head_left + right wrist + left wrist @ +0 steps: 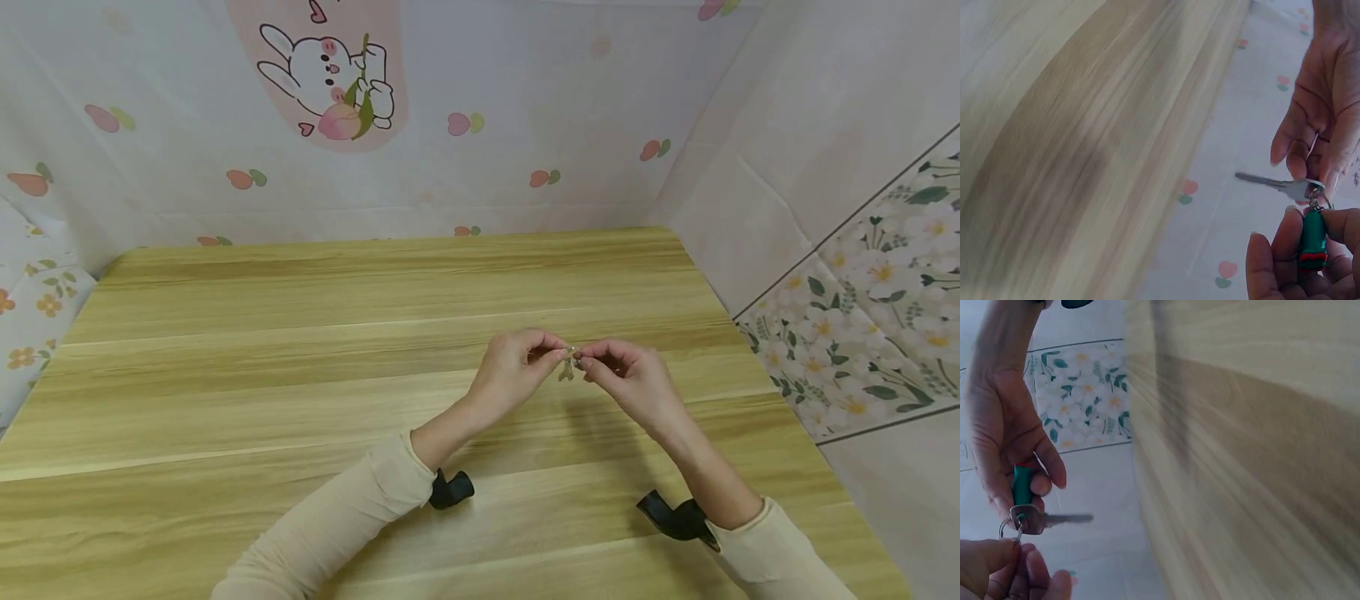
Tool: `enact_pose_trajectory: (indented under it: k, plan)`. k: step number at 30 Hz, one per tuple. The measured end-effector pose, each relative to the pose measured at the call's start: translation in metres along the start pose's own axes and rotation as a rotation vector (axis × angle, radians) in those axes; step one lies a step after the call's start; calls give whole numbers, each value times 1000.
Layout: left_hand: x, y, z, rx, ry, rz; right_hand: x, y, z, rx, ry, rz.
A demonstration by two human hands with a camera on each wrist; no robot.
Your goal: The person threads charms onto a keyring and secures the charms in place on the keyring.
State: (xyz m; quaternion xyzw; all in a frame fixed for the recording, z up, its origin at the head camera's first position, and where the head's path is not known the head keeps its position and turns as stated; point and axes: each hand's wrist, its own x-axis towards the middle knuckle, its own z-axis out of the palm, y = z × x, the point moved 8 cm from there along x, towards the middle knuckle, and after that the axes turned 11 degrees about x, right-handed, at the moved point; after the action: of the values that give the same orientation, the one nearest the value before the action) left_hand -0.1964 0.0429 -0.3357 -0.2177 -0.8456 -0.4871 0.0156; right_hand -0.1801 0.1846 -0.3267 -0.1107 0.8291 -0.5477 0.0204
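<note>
My left hand pinches a metal key ring between thumb and fingertips. Facing it, my right hand holds a small green charm with a red end in its fingers. A silver key hangs from the ring between the two hands, its blade pointing down toward the table. A short chain joins the charm to the ring. Both hands are raised above the right half of the table, fingertips almost meeting. In the head view the charm is mostly hidden by the right fingers.
The wood-grain table spreads under both arms, with a patterned cloth behind it and a floral-banded covering along the right side. Black wrist-worn pieces stick out beside the cream sleeves.
</note>
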Motion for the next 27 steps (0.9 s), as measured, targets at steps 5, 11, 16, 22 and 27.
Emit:
enact_pose_trajectory:
  k: [5,11,16,22,27]
  plan:
    - [2,4,-2,124,17,48,1,-5,-4,-101,52,-63]
    - [6,-11,9,-41,-16,-89,2,6,-2,-46,1,12]
    - [8,-35,30,-291,-120,-311,6,21,-3,-31,-46,74]
    - [13,-43,47,-393,-265,-351,10,27,-9,-38,-14,73]
    - [16,-42,55,-454,-343,-356,11,29,-12,-63,3,63]
